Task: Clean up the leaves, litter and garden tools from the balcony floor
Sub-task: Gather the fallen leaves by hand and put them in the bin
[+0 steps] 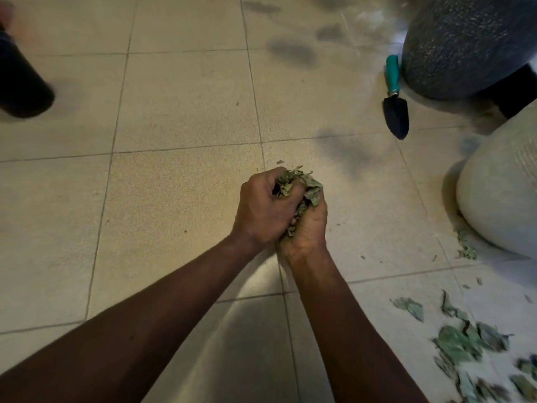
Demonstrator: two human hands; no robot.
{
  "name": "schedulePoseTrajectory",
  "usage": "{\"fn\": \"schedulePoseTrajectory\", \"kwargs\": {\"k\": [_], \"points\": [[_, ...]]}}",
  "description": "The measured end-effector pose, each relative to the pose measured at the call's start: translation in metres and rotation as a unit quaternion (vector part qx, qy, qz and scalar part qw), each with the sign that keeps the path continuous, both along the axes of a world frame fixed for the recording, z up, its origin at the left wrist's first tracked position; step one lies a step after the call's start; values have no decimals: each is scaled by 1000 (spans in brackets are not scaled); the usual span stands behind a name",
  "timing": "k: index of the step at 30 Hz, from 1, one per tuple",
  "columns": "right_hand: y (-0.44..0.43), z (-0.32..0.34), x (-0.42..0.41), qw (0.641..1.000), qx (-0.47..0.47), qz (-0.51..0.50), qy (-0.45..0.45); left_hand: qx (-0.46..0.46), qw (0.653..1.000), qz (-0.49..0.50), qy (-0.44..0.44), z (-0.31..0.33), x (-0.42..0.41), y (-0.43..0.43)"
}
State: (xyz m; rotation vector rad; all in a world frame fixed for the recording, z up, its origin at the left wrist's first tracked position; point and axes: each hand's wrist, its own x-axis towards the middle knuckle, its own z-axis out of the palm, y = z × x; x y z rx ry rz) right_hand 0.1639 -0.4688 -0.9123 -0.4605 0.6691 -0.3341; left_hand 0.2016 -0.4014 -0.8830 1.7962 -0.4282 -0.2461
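Clump of leaves: dry, grey-green, squeezed between both hands over mid-floor. Top tuft poking out above the fingers, rest buried in the palms; amount not readable.
Left hand: back toward camera, fingers curled round the clump from the left. Fingertips hidden under leaves.
Right hand: pressed against the left, curled round the clump from the right. Thumb and fingertips mostly covered.
Height: resting on tile or held above it, cannot tell.
Loose leaves: scattered on floor, lower right, well apart from the hands. Motion-blurred, cut off by bottom and right edges.
Scraps: small bits at foot of white pot, a few more crumbs dotted toward the hands.
Trowel: flat on floor, upper right. Teal handle pointing away, dark blade toward camera. Handle end just beside dark pot, contact unclear.
Dark pot: speckled, rounded, top right. Upper part out of frame.
White pot: ribbed, at right edge, only its left side in frame.
Dark object: left edge, roughly cylindrical, blurred and cut off. Not identifiable.
Floor: beige tiles, grey grout lines. Dark smudges near top centre, shadow or damp, cannot tell.
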Motion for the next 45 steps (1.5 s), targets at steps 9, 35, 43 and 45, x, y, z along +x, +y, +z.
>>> {"fn": "schedulePoseTrajectory", "kwargs": {"k": [9,35,43,45], "points": [[26,83,-23,981,-175,32,76,-45,988,146,-18,57,-41,16],[447,517,-302,819,-268,506,44,-49,774,621,113,495,-374,423],[598,474,-523,634,-314,701,88,-71,551,807,199,443,-609,551],[623,450,-565,567,-345,737,132,-95,492,829,248,418,-653,574]]}}
